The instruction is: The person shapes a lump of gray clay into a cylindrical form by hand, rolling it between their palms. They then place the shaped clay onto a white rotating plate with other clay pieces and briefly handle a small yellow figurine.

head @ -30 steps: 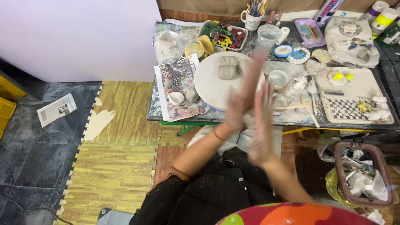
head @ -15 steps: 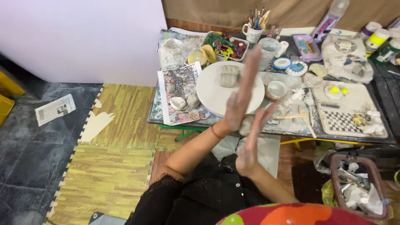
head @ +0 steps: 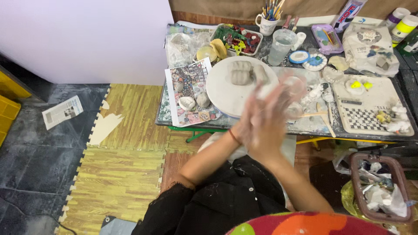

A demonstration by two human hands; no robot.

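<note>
My left hand (head: 249,125) and my right hand (head: 278,114) are pressed palm to palm over the near edge of the low table (head: 162,118). Both are blurred by motion. A red band circles my left wrist. Whether anything lies between the palms is hidden. Just beyond the hands is a round white board (head: 217,89) carrying three grey clay lumps (head: 241,72). Two smaller clay pieces (head: 194,102) rest on a printed magazine page to the left of the board.
A clear cup (head: 281,45), a mug of brushes (head: 266,24), paint dishes, a checkered tray (head: 370,117) and bags crowd the table. A bin of scraps (head: 379,187) stands at lower right. Wood-patterned foam mats (head: 122,174) and a newspaper (head: 63,112) lie on the floor at left.
My hands have drawn down and closer together, from raised and slanted over the board to pressed flat near the table's front edge. The view has shifted slightly.
</note>
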